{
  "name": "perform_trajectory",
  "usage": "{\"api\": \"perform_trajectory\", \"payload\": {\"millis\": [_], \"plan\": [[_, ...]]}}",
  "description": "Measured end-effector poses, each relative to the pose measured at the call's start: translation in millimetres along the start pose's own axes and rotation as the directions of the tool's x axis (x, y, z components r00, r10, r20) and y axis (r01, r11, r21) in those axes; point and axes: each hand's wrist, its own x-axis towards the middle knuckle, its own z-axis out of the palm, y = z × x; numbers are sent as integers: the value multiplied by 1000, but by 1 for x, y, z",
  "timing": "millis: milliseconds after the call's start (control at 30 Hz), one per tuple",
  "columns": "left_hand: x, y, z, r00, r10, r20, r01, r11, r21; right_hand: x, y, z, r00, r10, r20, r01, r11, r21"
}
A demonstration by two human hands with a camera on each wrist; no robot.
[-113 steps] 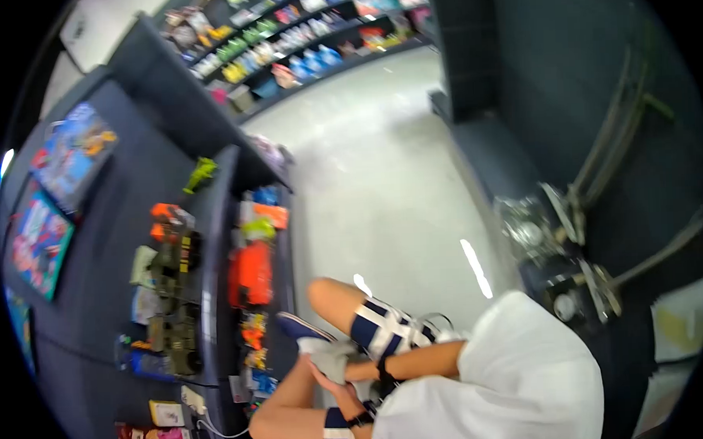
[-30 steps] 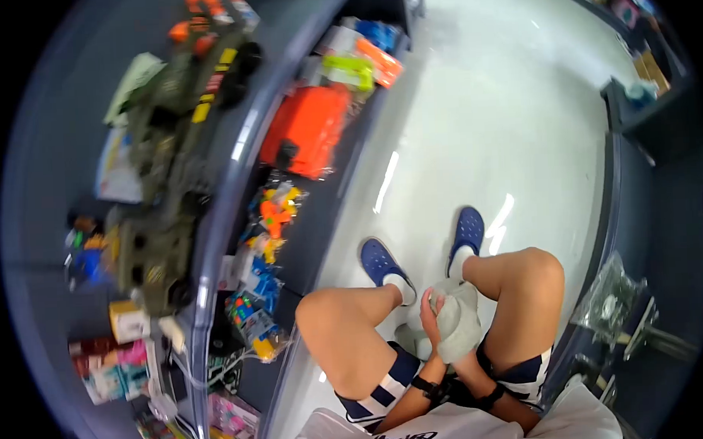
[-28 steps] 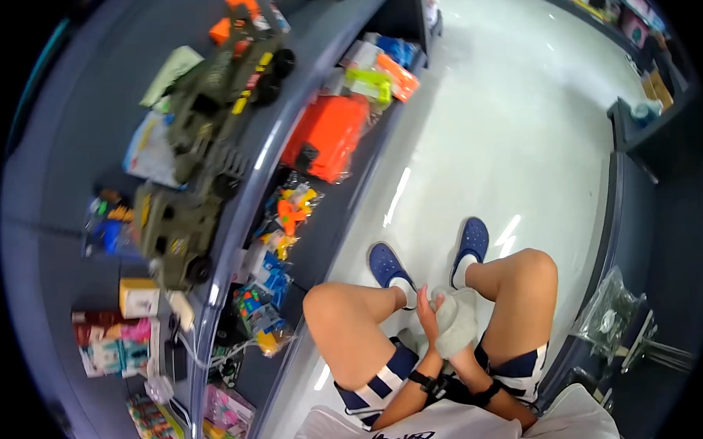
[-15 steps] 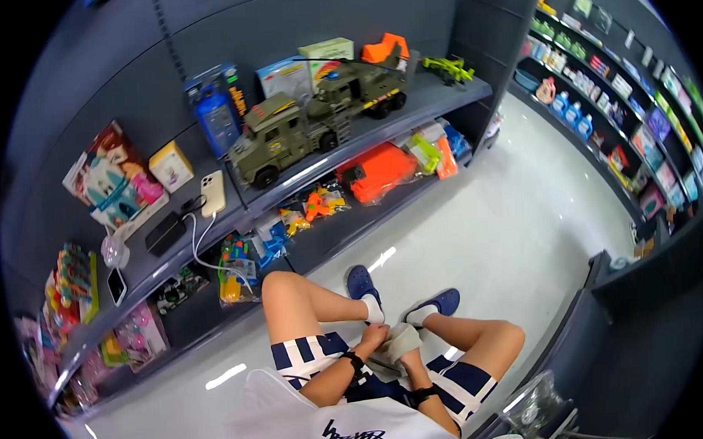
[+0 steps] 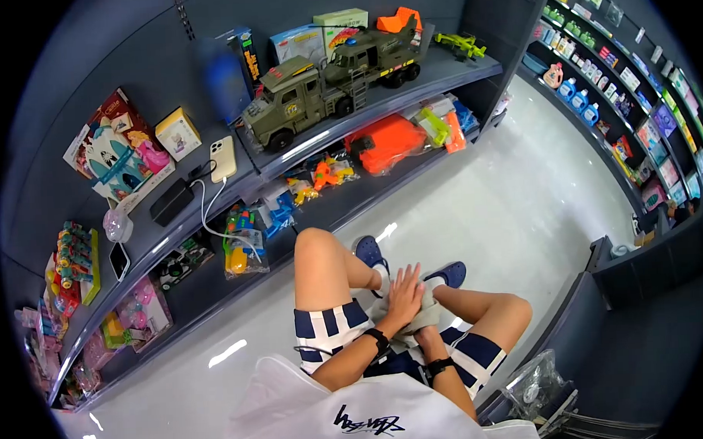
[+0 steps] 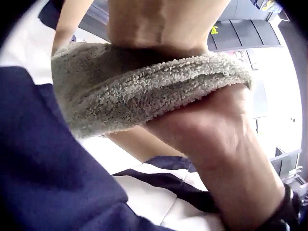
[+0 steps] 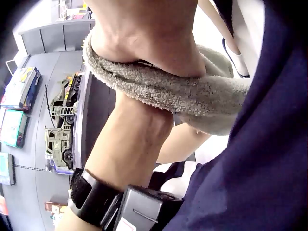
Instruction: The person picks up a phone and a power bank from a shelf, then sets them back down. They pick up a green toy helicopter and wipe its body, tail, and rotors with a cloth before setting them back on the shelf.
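The left hand (image 5: 404,291) has flattened, fingers spread, onto the grey cloth (image 5: 421,319) (earlier it gripped the cloth). The head view has swung up to the toy shelf (image 5: 287,156).

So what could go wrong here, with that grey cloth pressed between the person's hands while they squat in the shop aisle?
Two risks, as guesses. The grey cloth sits between the flat left hand on top and the right hand beneath; if the press loosens, it might slip onto the white floor. Also, the person squats close to the lower shelf of packaged toys, so a knee could knock it on rising.
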Motion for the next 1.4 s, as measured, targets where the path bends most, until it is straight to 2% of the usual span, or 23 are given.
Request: {"api": "perform_trajectory", "payload": {"millis": [67,233,333,367,533,567,667,700,767,800,867,900,967,1000,1033,1067,1100,1133,1167,1233,1300,1333,1400], "plan": [[-8,9,-15,989,8,145,14,989,-148,-2,3,-4,998,14,-55,-6,990,140],[-12,-19,-9,966,-145,215,184,967,-175,-13,21,-12,972,92,-215,24,877,481],[0,-54,9,890,-387,239,453,808,-376,-13,25,-5,990,59,129,-105,919,381],[-2,-62,13,888,-392,241,457,810,-367,-14,17,7,987,55,153,-101,945,312],[2,-71,43,886,-334,323,408,228,-884,-9,-29,35,998,36,53,-34,999,-31],[1,-56,39,893,-328,307,417,349,-839,-11,-38,35,999,38,21,-36,997,-73],[0,-14,35,918,-287,273,382,454,-805,-19,-58,33,996,51,-68,-58,992,-111],[-6,-65,99,980,-151,129,199,737,-646,-21,-56,33,995,52,-83,-60,993,-98],[-16,-53,87,977,-152,149,211,782,-587,-21,-43,27,970,-206,-131,138,904,-405],[-19,-37,72,977,-158,146,212,819,-534,-23,-56,28,967,-206,-146,133,907,-398],[-19,0,37,978,-161,132,202,884,-422,-26,-103,37,983,63,-174,-181,519,-835],[-16,15,23,980,-161,117,193,912,-362,-16,-79,22,982,58,-179,-183,527,-830],[-9,14,17,984,-151,95,173,941,-292,11,3,-20,992,104,-66,-122,895,-429],[-10,-1,28,997,-33,63,46,972,-232,7,14,-23,994,96,-61,-113,900,-421],[-13,-20,41,995,86,41,-78,983,-168,1,25,-26,996,22,-82,-30,995,-100],[-17,-40,62,995,90,41,-82,984,-159,-1,29,-25,991,-38,-126,66,971,230],[-21,-61,86,998,39,42,-10,848,-531,-4,18,-18,984,15,-176,26,973,227],[-21,-71,98,998,-7,64,56,572,-818,1,22,-20,984,11,-175,31,972,235],[-20,-61,85,998,-1,67,55,577,-815,6,31,-26,990,23,-139,-8,994,109],[-18,-50,66,970,-141,196,217,864,-455,5,41,-28,994,29,-108,-31,999,-14],[-15,-44,56,973,-128,189,204,861,-466,3,37,-19,981,79,-178,-15,943,332],[-14,-45,52,974,-131,184,205,854,-479,18,49,-28,982,-76,-175,-16,881,-473],[-12,-51,53,947,-216,236,320,668,-672,-5,-17,-6,984,126,-127,-179,697,-694]]}}
